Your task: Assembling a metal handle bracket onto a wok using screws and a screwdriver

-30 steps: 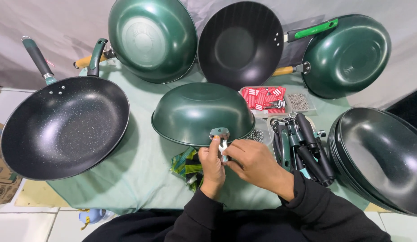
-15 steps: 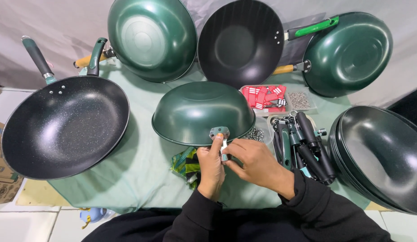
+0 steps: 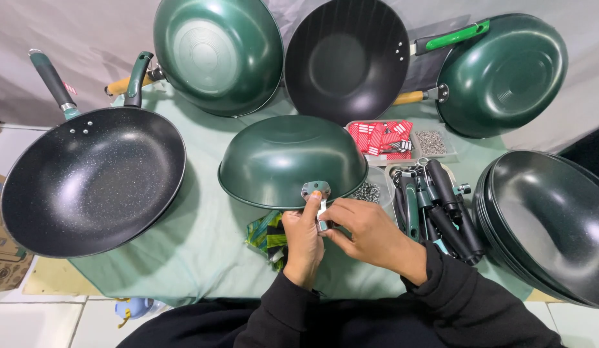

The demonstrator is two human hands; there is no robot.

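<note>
Here, at centre frame, an upturned dark green wok [image 3: 291,158] rests dome-up on a pale green cloth [image 3: 202,258], its grey metal handle bracket [image 3: 315,189] facing the lower edge. The left hand [image 3: 304,241] pinches the bracket with thumb and fingers, while the right hand [image 3: 370,232], fingers curled, grasps a small silvery part [image 3: 322,216] just below it. Upper right of centre, a clear tray holds red-and-white packets [image 3: 380,138] beside small metal hardware [image 3: 431,142]. A cardboard box [image 3: 1,258] sits at the left edge. Glossy green and speckled black pans [image 3: 93,180] ring the table; black handles [image 3: 438,209] lie bundled at right.
</note>
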